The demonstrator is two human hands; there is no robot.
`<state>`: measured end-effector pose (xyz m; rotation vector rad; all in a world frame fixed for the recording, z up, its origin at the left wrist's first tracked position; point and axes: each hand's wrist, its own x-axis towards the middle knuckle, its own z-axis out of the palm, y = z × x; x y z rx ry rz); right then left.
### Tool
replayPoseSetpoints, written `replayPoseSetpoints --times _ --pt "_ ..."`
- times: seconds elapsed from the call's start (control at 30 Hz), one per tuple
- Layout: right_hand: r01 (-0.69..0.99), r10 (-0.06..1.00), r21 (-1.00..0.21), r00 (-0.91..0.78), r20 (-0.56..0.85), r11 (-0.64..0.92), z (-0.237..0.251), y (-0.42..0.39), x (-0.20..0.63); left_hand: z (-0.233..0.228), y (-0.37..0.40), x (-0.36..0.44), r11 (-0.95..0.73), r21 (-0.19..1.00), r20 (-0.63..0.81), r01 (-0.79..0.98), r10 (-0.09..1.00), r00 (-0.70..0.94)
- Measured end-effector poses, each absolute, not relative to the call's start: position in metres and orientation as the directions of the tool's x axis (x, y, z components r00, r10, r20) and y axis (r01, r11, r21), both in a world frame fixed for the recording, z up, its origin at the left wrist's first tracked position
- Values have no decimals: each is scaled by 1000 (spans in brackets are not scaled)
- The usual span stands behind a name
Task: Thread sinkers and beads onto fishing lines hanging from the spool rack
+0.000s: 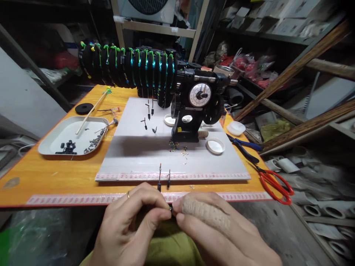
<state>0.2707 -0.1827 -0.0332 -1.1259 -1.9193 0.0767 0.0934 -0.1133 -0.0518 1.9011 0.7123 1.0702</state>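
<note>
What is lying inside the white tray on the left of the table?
In the tray: a wooden stick leaning over its rim, a cluster of small black parts and a row of tiny dark pieces. Nothing visibly covers them; their type is too small to tell.

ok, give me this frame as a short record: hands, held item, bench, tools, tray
hands: left hand and right hand meet at the fingertips, at the near table edge
held item: small dark part pinched between both; details too small to tell
bench: orange table with grey board
machine: black geared device with dial on the board
tools: red scissors, blue pliers, right of board
tray: white tray holding small dark pieces, left of board
</note>
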Motion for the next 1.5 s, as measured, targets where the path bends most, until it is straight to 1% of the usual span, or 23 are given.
replayPoseSetpoints --times 0.07,0.1,0.13,0.17,0.27,0.37,0.43,0.5,0.57,0.6,0.67,0.73,0.8,0.87,0.97,1.0,1.07,1.17,1.23,1.3,1.33,1.4,1.5 --pt "730 682 -321 -264 682 603 -32 -184 273 -52 -113 92 -503 859 405 97 782 473" --pt "745 673 -283 -286 682 604 -32 -184 275 -52 -113 91 -501 859 401 103 785 473" --pt "753 673 -273 -287 682 598 -33 -184 276 -52 -113 91 -499 860 397 108 786 474" --pt "758 685 -289 -269 677 584 -34 -184 277 -52 -114 90 -500 859 396 110 785 477" --pt "761 758 -395 -189 624 515 -38 -184 279 -51 -113 87 -526 842 409 122 769 491" --pt "761 805 -448 -160 571 469 -42 -183 280 -51 -109 88 -608 785 482 120 720 499" --pt "751 810 -483 -116 575 450 -45 -183 279 -52 -105 88 -667 732 531 138 686 497" --pt "746 796 -491 -85 600 449 -47 -183 279 -54 -102 88 -701 691 552 175 668 499" --pt "769 767 -449 -83 636 455 -49 -184 279 -55 -101 88 -712 671 552 207 666 502" --pt "786 749 -403 -111 654 469 -50 -184 280 -55 -100 87 -713 665 551 221 668 500" --pt "811 700 -280 -207 684 514 -51 -182 281 -54 -101 87 -713 659 546 239 672 500" --pt "799 639 -169 -312 704 577 -52 -178 281 -52 -103 88 -716 658 546 233 667 507" --pt "765 589 -132 -362 722 631 -51 -174 279 -49 -105 89 -714 667 547 210 662 512" --pt "742 568 -154 -344 748 652 -50 -171 275 -48 -108 90 -718 669 552 194 654 517" --pt "732 593 -220 -297 749 644 -48 -172 272 -48 -110 89 -733 653 561 192 638 527" --pt "719 615 -259 -286 735 644 -48 -173 273 -48 -110 88 -730 654 557 198 642 527" --pt "678 695 -400 -230 681 617 -47 -176 274 -47 -110 86 -693 683 514 232 681 521" --pt "600 803 -629 -39 594 494 -47 -180 276 -44 -108 84 -630 728 432 270 728 532" --pt "532 811 -718 96 577 448 -49 -181 273 -42 -106 84 -608 751 407 258 734 543" --pt "467 798 -771 198 569 434 -50 -181 270 -41 -105 85 -584 773 392 247 747 538" --pt "459 790 -776 222 571 432 -50 -181 269 -41 -105 85 -573 780 381 253 755 533" --pt "529 784 -720 151 602 450 -50 -180 269 -42 -105 87 -571 771 376 280 764 524" --pt "678 757 -497 -137 638 541 -48 -178 272 -43 -107 88 -643 695 412 323 724 554"
